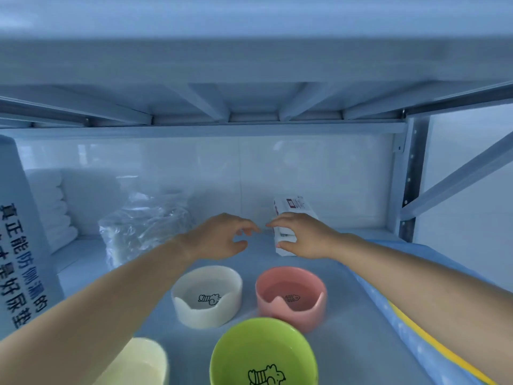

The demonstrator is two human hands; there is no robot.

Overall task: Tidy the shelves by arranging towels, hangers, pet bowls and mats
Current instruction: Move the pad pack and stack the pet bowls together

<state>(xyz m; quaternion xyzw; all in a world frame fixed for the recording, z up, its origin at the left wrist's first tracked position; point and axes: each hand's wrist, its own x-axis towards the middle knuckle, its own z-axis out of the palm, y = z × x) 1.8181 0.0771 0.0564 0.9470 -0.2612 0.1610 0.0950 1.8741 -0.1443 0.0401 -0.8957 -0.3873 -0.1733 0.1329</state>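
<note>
Both my arms reach into a white metal shelf (pixel 83 262). My right hand (pixel 302 234) grips a small white packet (pixel 288 209) that stands on its edge near the back, thumb below and fingers on top. My left hand (pixel 222 237) hovers just left of it with loosely curled fingers and holds nothing. In front stand a white pet bowl (pixel 206 297), a pink pet bowl (pixel 290 297), a green pet bowl (pixel 263 354) and a pale yellow pet bowl (pixel 138 362). Folded white towels (pixel 55 207) are stacked at the back left.
A clear plastic bag (pixel 144 223) lies between the towels and my left hand. A tall pack of pet pads with blue print (pixel 22 245) stands at the left edge. A blue and yellow mat (pixel 410 315) lies along the right side. The shelf post (pixel 410 179) rises at the right.
</note>
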